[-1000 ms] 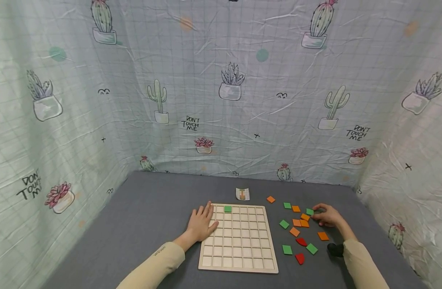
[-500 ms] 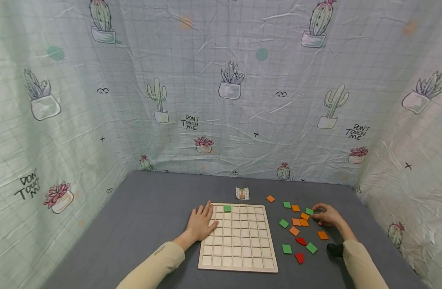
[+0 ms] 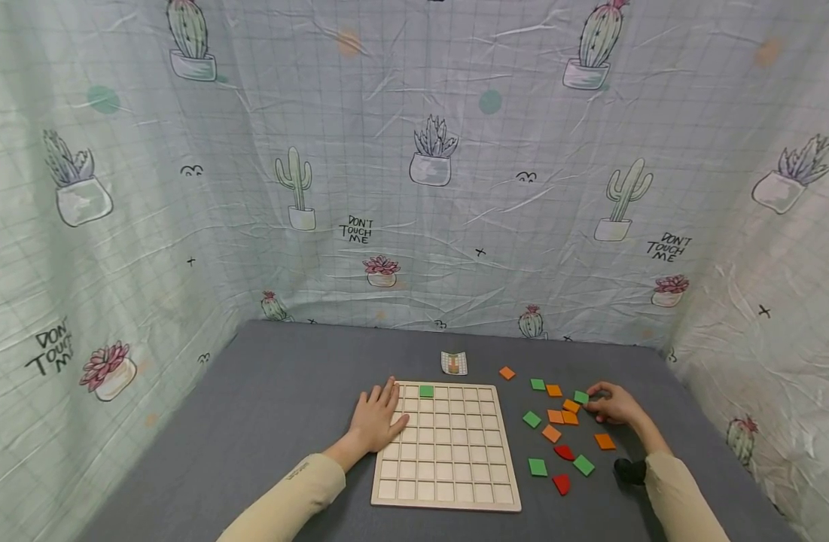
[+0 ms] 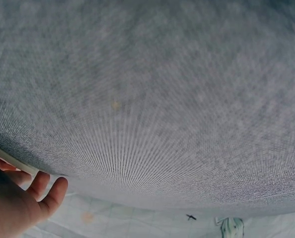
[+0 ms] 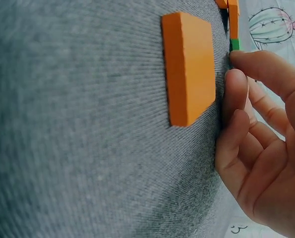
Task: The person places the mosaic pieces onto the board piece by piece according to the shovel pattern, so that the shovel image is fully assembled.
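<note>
My left hand (image 3: 375, 418) lies flat with spread fingers over the left edge of a pale wooden grid board (image 3: 448, 506). In the left wrist view, its fingers (image 4: 55, 196) reach the board's edge. One green square tile (image 3: 426, 391) sits in a top-row cell of the board. Out to the right, my right hand (image 3: 615, 404) has its thumb and forefinger at the right corner of another green square tile (image 3: 580, 397), pinching it. The right wrist view shows the other fingers curled low by the table, with only a sliver of that green tile (image 5: 235, 44) visible.
Loose orange tiles (image 3: 604, 442), green tiles (image 3: 537, 467) and red curved pieces (image 3: 562, 484) lie scattered right of the board. A small printed card (image 3: 454, 363) lies behind it. Cactus-print curtains (image 3: 482, 293) border the grey table (image 3: 285, 391).
Both hands stay almost where they were; the left still rests on the board and the right stays at the green tile. The head view shifts very slightly.
</note>
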Available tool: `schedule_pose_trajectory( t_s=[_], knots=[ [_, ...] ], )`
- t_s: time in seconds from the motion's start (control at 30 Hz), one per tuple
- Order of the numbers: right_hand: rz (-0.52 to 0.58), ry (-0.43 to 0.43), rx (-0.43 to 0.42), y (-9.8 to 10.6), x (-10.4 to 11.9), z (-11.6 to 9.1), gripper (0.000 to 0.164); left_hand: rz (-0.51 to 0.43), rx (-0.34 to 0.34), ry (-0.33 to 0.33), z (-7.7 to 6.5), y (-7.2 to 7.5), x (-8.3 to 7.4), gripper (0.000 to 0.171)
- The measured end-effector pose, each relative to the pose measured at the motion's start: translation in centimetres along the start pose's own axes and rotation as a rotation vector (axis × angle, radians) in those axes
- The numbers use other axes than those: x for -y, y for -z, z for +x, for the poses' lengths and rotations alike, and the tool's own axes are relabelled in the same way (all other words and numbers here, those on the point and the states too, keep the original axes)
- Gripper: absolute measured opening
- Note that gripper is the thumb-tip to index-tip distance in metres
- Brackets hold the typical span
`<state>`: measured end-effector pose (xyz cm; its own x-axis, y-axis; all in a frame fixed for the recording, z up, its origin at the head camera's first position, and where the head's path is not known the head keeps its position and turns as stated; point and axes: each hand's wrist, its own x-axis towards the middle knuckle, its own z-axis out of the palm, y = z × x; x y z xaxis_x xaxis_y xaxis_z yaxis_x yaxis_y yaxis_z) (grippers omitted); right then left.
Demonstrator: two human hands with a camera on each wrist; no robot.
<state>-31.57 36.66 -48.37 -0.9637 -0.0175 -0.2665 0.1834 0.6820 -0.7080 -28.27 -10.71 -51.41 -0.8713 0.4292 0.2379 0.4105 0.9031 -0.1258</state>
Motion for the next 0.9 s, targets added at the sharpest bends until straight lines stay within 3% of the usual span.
schedule_pose_trajectory(
  t_s=[0.53, 0.9],
  knots=[
    [0.056, 0.019, 0.005, -0.2, 0.7, -0.7, 0.038, -0.006, 0.011, 0.006, 0.0, 0.2, -0.1, 0.063],
    [0.031, 0.103, -0.010, -1.3, 2.8, -1.9, 0.037, -0.037, 0.008, 0.003, -0.2, 0.3, -0.1, 0.062]
  ],
)
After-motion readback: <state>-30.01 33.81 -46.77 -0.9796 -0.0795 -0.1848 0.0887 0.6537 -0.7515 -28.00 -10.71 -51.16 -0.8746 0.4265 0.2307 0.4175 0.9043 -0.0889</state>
